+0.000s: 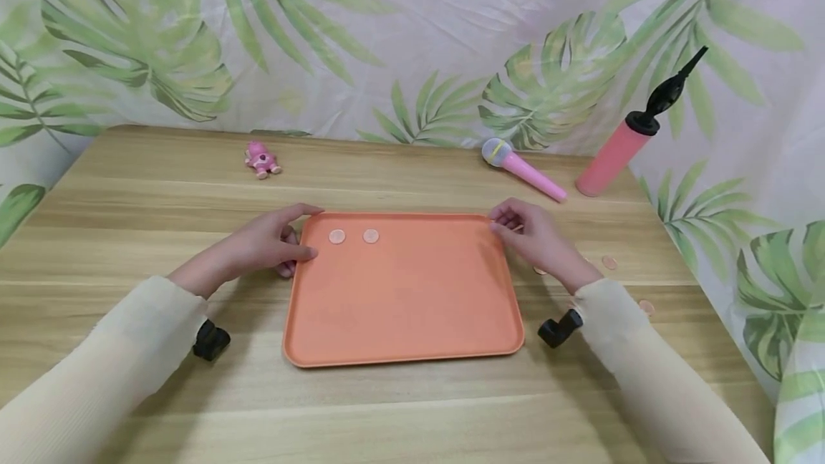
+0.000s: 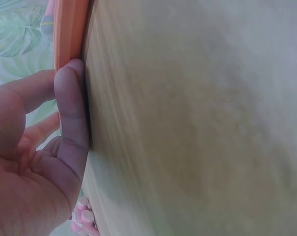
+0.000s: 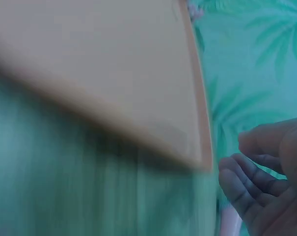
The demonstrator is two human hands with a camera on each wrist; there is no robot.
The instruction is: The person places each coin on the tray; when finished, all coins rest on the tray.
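Observation:
An orange tray [image 1: 406, 299] lies on the wooden table, with two copper-coloured coins, one coin [image 1: 337, 236] left of the other coin [image 1: 370, 236], near its far left corner. My left hand [image 1: 267, 238] holds the tray at that corner, thumb at the rim. In the left wrist view, fingers of the left hand [image 2: 45, 142] bend against the tray's outer side [image 2: 72, 29]. By the far right corner is my right hand [image 1: 538, 238], fingers loosely bent. The right wrist view shows a small gap between the right hand [image 3: 266, 172] and the tray corner [image 3: 205, 157], nothing visible in its fingers.
Several coins lie right of the tray, including one coin [image 1: 609, 262] beyond the right wrist; some are partly hidden by that arm. Behind are a pink bear figure [image 1: 261, 159], a pink toy microphone [image 1: 525, 169] and an upright pink-and-black pump [image 1: 615, 152]. A leaf-print cloth [image 1: 412, 41] hangs behind.

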